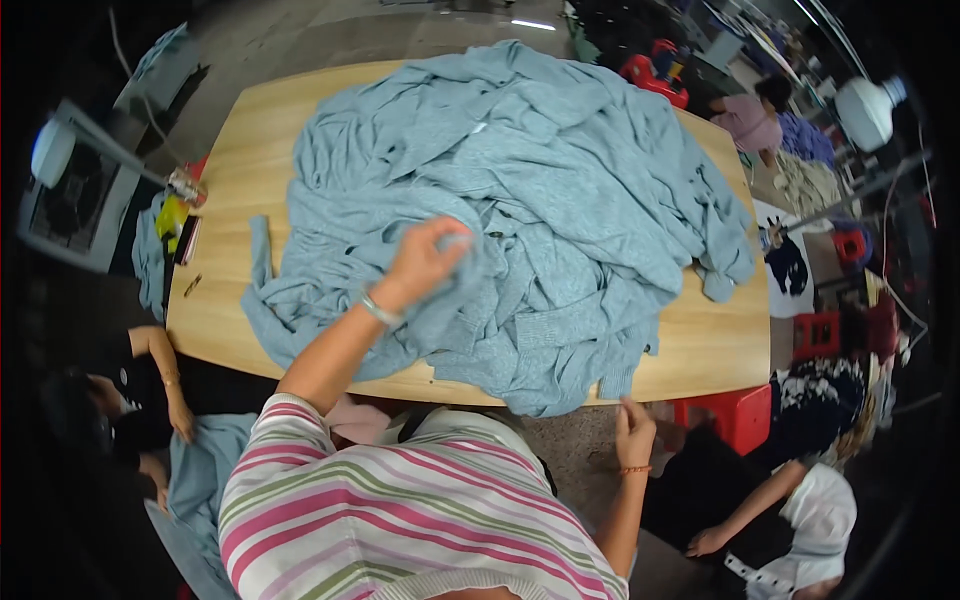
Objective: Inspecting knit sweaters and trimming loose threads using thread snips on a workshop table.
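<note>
A big heap of light blue-grey knitted cardigans (560, 190) covers most of the wooden table, with dark buttons showing among the folds. Over the near left part of the heap, my left hand (428, 258) is closed on cardigan cloth that hangs from it; motion blurs the fingers and the cloth. My right hand (635, 436) is low beyond the table's near edge. Its fingers are pinched together at the end of a ribbed cuff (617, 383) that droops over that edge.
Small dark snips (192, 286) lie on the table's left side, near a yellow item (172, 215). A person at lower left handles blue-grey cloth (205, 455). At right are a red stool (740, 418) and another person's arm (750, 510). A lamp (868, 112) stands at upper right.
</note>
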### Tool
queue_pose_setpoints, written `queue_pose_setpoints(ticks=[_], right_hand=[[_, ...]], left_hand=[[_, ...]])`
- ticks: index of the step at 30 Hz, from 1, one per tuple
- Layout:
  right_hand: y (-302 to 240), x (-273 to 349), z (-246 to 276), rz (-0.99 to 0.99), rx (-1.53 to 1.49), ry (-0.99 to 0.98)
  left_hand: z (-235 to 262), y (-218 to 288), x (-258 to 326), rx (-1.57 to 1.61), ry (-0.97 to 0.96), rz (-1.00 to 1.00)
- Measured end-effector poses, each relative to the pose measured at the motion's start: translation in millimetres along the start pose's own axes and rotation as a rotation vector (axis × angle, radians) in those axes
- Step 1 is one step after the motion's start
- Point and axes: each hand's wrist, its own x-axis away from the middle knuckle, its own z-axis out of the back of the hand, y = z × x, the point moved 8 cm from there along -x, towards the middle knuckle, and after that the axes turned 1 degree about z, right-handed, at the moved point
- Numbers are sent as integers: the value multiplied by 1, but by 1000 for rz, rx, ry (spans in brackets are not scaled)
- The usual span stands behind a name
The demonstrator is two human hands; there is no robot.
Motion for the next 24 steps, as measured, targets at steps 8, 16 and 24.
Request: queue_pose_setpoints(ticks=[8,16,24], right_hand=[[-188,-105,-149,179,-452,-733],[-234,-94,-236,892,29,-449],[-272,-208,-28,329,-937,-41]], left_hand=[[-99,19,111,-332,-243,-332],[57,-14,142,-580,511,-32],[126,-83,168,-837,649,380]])
